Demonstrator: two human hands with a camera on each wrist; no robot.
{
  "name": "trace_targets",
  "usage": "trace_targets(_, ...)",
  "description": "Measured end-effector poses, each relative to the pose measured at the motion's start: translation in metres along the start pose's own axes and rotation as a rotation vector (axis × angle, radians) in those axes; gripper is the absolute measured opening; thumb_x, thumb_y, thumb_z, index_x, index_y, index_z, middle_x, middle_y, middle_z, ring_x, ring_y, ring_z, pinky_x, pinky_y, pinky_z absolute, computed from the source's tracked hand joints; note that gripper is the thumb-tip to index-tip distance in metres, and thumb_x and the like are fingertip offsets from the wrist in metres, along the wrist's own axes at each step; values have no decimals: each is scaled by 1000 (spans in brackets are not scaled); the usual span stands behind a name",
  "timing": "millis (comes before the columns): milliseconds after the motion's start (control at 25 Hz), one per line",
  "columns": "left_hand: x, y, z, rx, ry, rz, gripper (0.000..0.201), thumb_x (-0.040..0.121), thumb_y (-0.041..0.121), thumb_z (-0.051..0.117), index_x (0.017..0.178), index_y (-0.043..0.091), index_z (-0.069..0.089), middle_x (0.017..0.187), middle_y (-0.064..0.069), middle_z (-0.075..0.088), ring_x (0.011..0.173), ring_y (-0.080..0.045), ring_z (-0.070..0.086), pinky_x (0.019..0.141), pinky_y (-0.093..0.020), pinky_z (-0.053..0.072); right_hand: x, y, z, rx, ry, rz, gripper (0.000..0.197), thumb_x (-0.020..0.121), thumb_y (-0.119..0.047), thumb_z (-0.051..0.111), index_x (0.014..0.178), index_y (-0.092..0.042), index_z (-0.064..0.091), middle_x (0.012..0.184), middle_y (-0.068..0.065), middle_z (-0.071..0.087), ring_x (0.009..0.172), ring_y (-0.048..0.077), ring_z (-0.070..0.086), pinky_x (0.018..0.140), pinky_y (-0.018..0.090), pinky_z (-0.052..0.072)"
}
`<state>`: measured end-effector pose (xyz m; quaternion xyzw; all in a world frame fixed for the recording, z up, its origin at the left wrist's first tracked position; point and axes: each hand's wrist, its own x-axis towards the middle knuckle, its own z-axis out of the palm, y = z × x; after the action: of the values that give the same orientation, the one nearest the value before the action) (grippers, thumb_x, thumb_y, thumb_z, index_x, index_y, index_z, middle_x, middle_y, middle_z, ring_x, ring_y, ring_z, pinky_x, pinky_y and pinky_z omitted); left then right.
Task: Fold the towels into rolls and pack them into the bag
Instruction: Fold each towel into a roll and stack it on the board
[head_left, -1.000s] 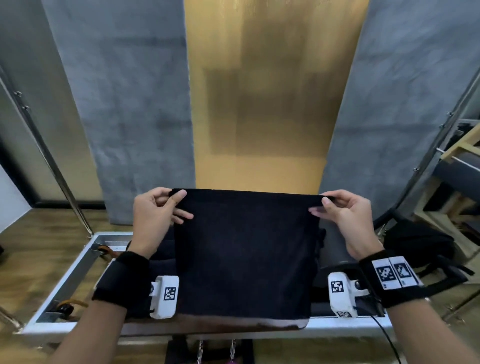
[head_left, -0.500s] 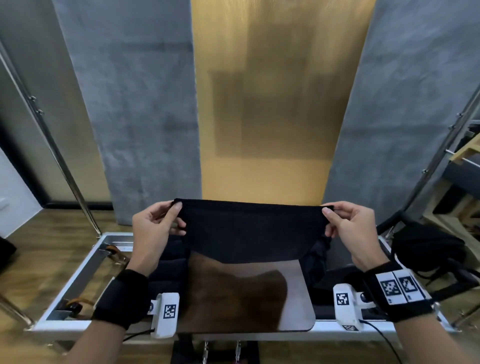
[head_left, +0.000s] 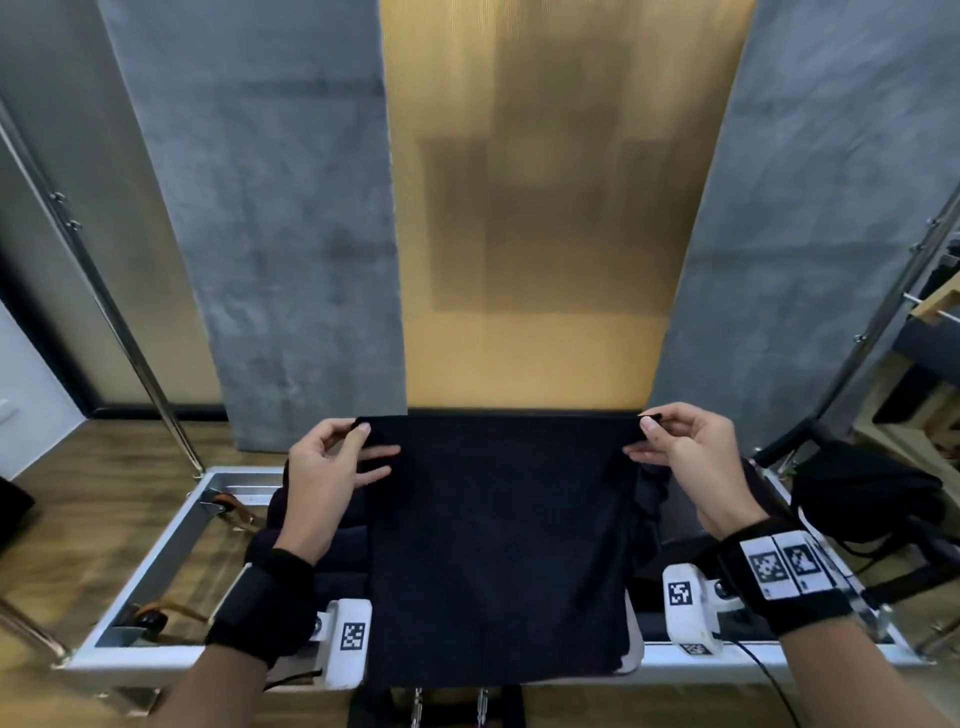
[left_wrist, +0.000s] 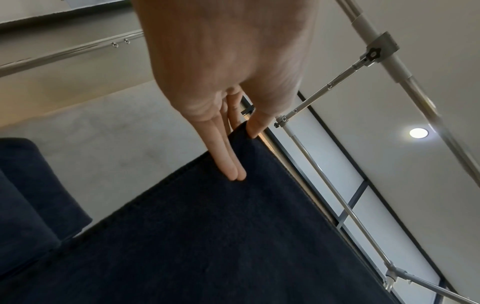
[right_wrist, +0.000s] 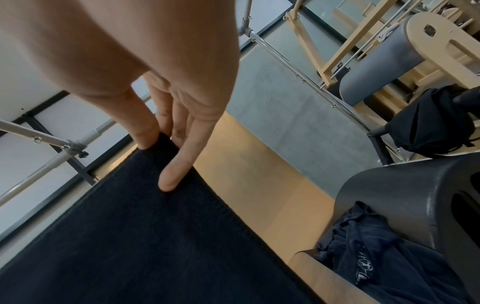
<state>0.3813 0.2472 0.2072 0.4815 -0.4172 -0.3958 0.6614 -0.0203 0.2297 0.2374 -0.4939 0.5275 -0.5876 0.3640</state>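
Note:
A dark navy towel (head_left: 498, 545) hangs flat in front of me, held up by its two top corners. My left hand (head_left: 332, 467) pinches the top left corner between thumb and fingers, and the left wrist view shows that pinch on the towel (left_wrist: 233, 236) by my left hand (left_wrist: 241, 131). My right hand (head_left: 675, 452) pinches the top right corner; the right wrist view shows my right hand (right_wrist: 161, 139) on the towel (right_wrist: 145, 236). The towel's lower edge reaches the near edge of the brown board (head_left: 631, 652). A black bag (head_left: 862, 499) sits at the right.
More dark towels (head_left: 283, 525) lie piled at the left of the board, also seen as towels (left_wrist: 23, 195). A crumpled dark cloth (right_wrist: 369, 246) lies by a grey curved pad (right_wrist: 415, 195). A white metal frame (head_left: 171, 540) surrounds the board, with slanted steel poles (head_left: 119, 322) either side.
The towel swung up half a second ago, baring the brown board; now it hangs down full length again. Both hands kept their corner pinches.

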Motion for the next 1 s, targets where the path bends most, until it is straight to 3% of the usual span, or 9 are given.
trace_targets(160, 11, 2, 14, -44, -9, 44, 8, 107, 4, 58, 102, -1, 61, 102, -24, 66, 102, -35, 78, 82, -31, 65, 14, 5, 7, 36, 19, -42, 12, 100, 3, 63, 93, -3, 70, 98, 26, 73, 90, 31, 79, 84, 33, 64)
trace_targets(240, 14, 2, 16, -54, -16, 60, 9, 108, 3, 55, 102, 0, 61, 103, -27, 67, 102, -33, 78, 84, -27, 63, 14, 8, 7, 59, 21, -82, 13, 100, 3, 62, 96, -5, 72, 100, 19, 77, 95, 28, 79, 89, 34, 63)
trace_targets(400, -1, -18, 8, -51, 26, 27, 16, 107, 0, 53, 106, -11, 65, 103, -27, 71, 99, -29, 78, 91, -31, 63, -11, 28, 4, 83, -11, -105, 19, 100, 4, 61, 101, -7, 76, 108, 9, 79, 102, 22, 77, 92, 28, 60)
trace_targets(520, -33, -55, -6, 9, 62, -103, 17, 108, 3, 52, 106, -6, 67, 106, -28, 72, 101, -35, 76, 95, -43, 60, -46, 64, -3, 12, -44, 21, 19, 100, 5, 61, 102, -7, 75, 105, 7, 79, 100, 19, 77, 89, 28, 62)
trace_targets(600, -56, -84, -16, 102, 85, -197, 15, 108, 6, 53, 105, -1, 66, 101, -30, 70, 92, -35, 78, 87, -47, 62, -70, 92, -8, -52, -53, 165, 15, 101, 3, 61, 100, -6, 73, 95, 12, 78, 86, 21, 77, 72, 30, 63)
trace_targets(720, -82, -119, -27, 273, 113, -332, 12, 108, 12, 57, 112, 5, 64, 93, -28, 69, 71, -29, 77, 66, -43, 66, -95, 129, -13, -185, -52, 305, 13, 101, -1, 63, 96, -8, 73, 75, 19, 72, 57, 24, 65, 50, 31, 49)
trace_targets(920, -72, -144, -18, 371, 163, -317, 10, 107, 21, 62, 113, 13, 64, 93, -16, 70, 57, -27, 72, 51, -39, 63, -71, 156, -7, -226, -11, 340, 12, 98, -1, 67, 92, -6, 76, 63, 16, 70, 42, 20, 51, 42, 23, 40)
trace_targets(1000, -52, -150, -8, 412, 188, -272, 8, 107, 21, 62, 106, 13, 66, 82, -14, 70, 49, -22, 68, 45, -35, 59, -46, 163, -1, -191, 9, 357, 9, 97, -1, 69, 94, -4, 76, 61, 12, 69, 40, 18, 50, 40, 22, 38)
